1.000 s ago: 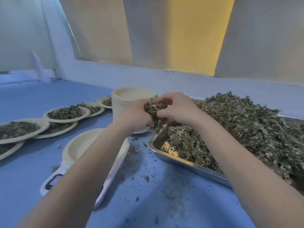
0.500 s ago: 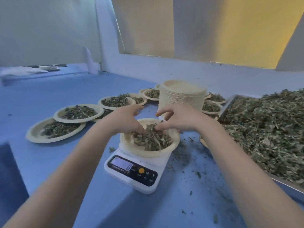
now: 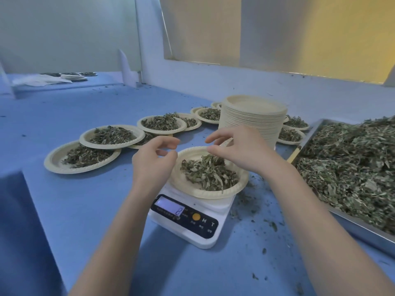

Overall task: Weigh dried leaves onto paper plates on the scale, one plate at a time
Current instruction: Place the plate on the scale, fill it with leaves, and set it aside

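Both hands hover empty, fingers loosely spread: left hand [image 3: 154,159], right hand [image 3: 239,147]. At frame centre, leaves [image 3: 208,173] fill the plate [image 3: 181,178] on the scale [image 3: 192,221].

One scale [image 3: 188,218], one tray [image 3: 363,229], one plate stack [image 3: 253,120], two hands.

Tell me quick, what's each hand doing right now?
Left hand: open, fingers loosely curled, holding nothing.
Right hand: open, empty, above the beige paper plate of dried leaves.
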The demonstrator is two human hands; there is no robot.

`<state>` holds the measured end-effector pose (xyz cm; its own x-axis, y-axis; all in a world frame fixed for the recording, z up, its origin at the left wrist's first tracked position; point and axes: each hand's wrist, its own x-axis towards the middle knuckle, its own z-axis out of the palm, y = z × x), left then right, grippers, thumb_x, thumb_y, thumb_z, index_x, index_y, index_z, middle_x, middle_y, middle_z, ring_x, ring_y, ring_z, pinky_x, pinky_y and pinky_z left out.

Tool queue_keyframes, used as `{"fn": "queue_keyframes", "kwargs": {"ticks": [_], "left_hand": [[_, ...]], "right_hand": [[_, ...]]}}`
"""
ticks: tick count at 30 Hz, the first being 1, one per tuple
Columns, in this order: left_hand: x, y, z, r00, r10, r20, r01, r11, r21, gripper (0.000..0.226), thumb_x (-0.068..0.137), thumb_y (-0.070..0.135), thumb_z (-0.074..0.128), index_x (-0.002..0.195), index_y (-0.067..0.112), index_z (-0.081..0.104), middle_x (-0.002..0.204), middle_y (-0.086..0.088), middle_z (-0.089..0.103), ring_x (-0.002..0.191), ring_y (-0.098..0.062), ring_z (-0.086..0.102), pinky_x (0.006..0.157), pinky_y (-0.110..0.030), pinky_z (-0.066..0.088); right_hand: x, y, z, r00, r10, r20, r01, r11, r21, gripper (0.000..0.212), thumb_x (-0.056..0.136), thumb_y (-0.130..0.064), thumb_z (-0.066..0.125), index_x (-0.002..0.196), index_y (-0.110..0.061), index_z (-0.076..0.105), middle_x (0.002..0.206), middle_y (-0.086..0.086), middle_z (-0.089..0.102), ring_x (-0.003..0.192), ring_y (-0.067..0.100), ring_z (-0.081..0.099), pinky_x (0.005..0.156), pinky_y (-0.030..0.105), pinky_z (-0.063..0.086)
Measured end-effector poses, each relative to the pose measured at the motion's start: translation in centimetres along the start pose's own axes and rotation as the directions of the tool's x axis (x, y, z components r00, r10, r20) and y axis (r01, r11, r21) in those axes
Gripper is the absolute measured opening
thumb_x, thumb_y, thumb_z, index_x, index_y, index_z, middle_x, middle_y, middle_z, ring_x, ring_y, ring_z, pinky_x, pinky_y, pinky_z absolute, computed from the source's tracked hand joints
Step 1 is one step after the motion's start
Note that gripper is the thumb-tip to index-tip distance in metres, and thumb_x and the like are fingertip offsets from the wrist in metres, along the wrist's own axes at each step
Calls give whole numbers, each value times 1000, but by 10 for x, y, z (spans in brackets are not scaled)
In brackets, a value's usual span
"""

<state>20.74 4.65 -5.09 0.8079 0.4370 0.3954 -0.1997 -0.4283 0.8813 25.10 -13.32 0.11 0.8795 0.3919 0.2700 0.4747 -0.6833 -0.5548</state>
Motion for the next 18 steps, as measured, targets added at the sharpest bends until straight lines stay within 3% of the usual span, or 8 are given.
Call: {"fn": "queue_keyframes", "kwargs": {"ticks": [5, 9, 18], "left_hand": [[-8, -8, -3, 998, -61, 1, 61, 994, -93, 28, 81, 5, 59, 86, 30, 69, 85, 12, 68, 77, -6, 58, 72, -16, 45], [-13, -12, -9, 999, -41, 1, 41, 994, -102, 26, 82, 6, 59, 88, 28, 70, 82, 12, 66, 71, -2, 56, 72, -17, 46], [-15, -11, -7, 1000, -25, -12, 24, 997, -77, 24, 81, 7, 59, 88, 28, 69, 80, 13, 64, 67, 1, 52, 63, -5, 40]], "right_hand": [[-1, 0, 2, 1000, -6, 20, 6, 999, -32, 11, 83, -38, 66, 94, -40, 69, 90, -18, 66, 79, -4, 58, 63, 10, 39], [-3, 1, 0, 1000, 7, 23, -6, 999, -42, 12, 83, -39, 67, 95, -38, 69, 91, -17, 66, 81, -1, 60, 65, 11, 41], [-8, 6, -6, 997, 16, 78, -10, 998, -68, 22, 82, -43, 68, 102, -34, 70, 95, -12, 68, 85, 0, 60, 69, 10, 40]]}}
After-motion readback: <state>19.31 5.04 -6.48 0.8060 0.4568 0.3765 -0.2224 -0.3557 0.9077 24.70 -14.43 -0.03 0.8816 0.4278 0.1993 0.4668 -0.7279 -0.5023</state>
